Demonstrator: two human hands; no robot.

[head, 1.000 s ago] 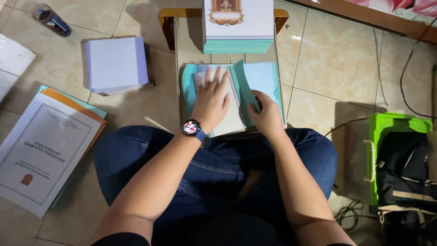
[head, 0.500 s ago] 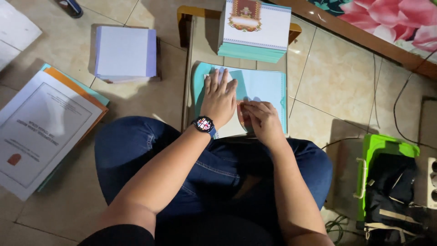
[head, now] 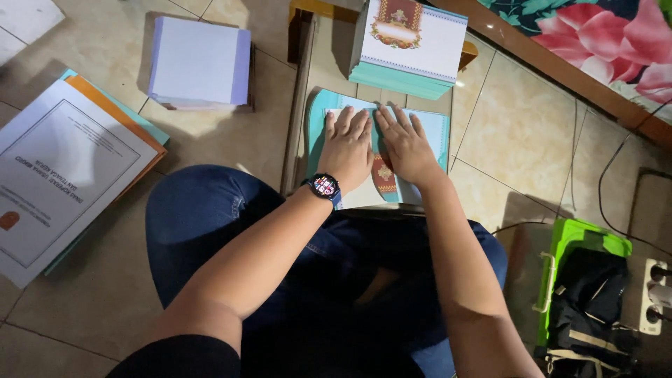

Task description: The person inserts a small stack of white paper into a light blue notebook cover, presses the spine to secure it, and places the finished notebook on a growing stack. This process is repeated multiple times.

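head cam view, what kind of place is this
Probably a room in a home, with work done on the tiled floor. The person sits pressing both hands on a teal booklet, with paper stacks, a power strip and flowered bedding around.

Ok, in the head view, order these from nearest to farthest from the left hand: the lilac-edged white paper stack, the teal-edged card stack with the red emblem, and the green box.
From the left hand:
1. Teal-edged card stack with the red emblem, just ahead, slightly right.
2. Lilac-edged white paper stack, ahead on the left.
3. Green box, far right, beyond the right arm.
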